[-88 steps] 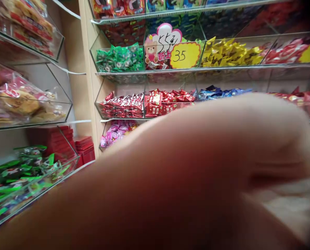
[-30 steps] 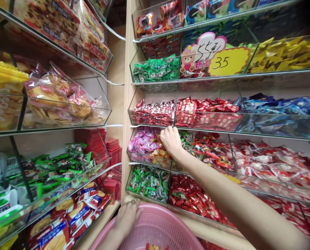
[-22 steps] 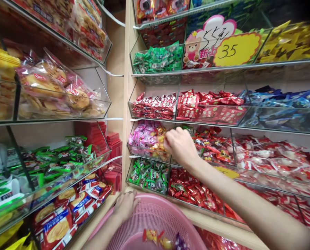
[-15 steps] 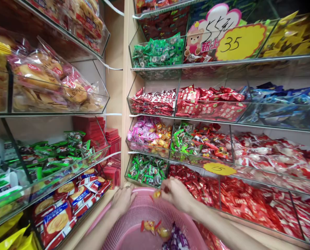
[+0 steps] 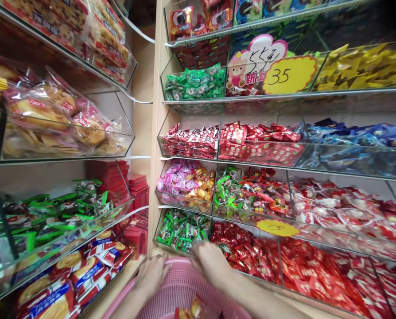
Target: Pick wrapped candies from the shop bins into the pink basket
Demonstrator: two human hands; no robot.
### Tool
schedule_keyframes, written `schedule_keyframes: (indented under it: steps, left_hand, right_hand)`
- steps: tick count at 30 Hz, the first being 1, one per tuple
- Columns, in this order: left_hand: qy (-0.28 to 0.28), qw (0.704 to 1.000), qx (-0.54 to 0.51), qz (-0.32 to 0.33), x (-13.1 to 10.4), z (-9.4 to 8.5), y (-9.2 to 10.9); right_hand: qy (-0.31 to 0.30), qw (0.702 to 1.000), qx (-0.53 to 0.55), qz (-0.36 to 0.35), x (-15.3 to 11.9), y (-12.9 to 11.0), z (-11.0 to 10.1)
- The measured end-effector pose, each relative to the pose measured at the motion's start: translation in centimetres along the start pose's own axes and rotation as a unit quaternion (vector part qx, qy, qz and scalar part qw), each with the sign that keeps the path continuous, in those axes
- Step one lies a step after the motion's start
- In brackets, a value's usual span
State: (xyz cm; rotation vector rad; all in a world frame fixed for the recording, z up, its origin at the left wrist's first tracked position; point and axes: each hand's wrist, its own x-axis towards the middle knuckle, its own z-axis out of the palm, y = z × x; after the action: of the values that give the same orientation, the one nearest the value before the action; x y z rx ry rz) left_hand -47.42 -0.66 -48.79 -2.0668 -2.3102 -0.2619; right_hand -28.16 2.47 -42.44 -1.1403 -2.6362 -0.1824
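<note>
In the head view, a pink plastic basket (image 5: 181,277) with mesh sides stands below the shelf bins. My left hand (image 5: 151,272) is closed over its far left rim. My right hand (image 5: 208,261) is somewhat blurred, with its fingers curled at the far right rim; no candy shows in it. Inside the basket lie wrapped candies (image 5: 192,310) in yellow and red, partly cut off by the lower picture edge. Just behind the right hand is a clear bin of green-wrapped candies (image 5: 184,230).
Red-wrapped candies (image 5: 247,246) fill bins to the right, with a yellow price tag (image 5: 277,227) above. On the left are packaged biscuits (image 5: 81,270) and green-wrapped sweets (image 5: 58,208). A wooden post (image 5: 154,133) parts the two shelf units.
The view has tilted up, so the shelves and basket sit lower. My right hand no longer shows the yellow candy and has come to the rim. My left hand stays on the rim.
</note>
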Motion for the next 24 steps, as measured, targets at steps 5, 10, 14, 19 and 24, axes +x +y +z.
schedule_keyframes:
  steps: [5, 10, 14, 19, 24]
  left_hand:
    - [-0.003, 1.0, -0.003, -0.003, -0.1, -0.1, 0.0]
    - [0.002, 1.0, 0.0, -0.002, -0.4, -0.4, 0.0]
    - [-0.004, 1.0, 0.0, -0.002, -0.4, -0.6, -0.2]
    - [-0.009, 1.0, 0.002, -0.006, -0.4, -0.4, -0.5]
    - [0.004, 1.0, -0.001, -0.017, -0.5, -0.3, -0.8]
  right_hand:
    - [0.155, 0.983, -0.094, -0.037, 4.9, 0.4, -10.2]
    - [0.177, 0.958, -0.225, -0.006, 8.7, 1.8, -14.2]
    - [0.139, 0.956, -0.256, 0.036, 10.6, 2.7, -14.3]
    - [0.106, 0.957, -0.261, 0.075, 11.6, 2.6, -14.0]
    - [0.114, 0.952, -0.266, 0.095, 11.9, 1.9, -14.1]
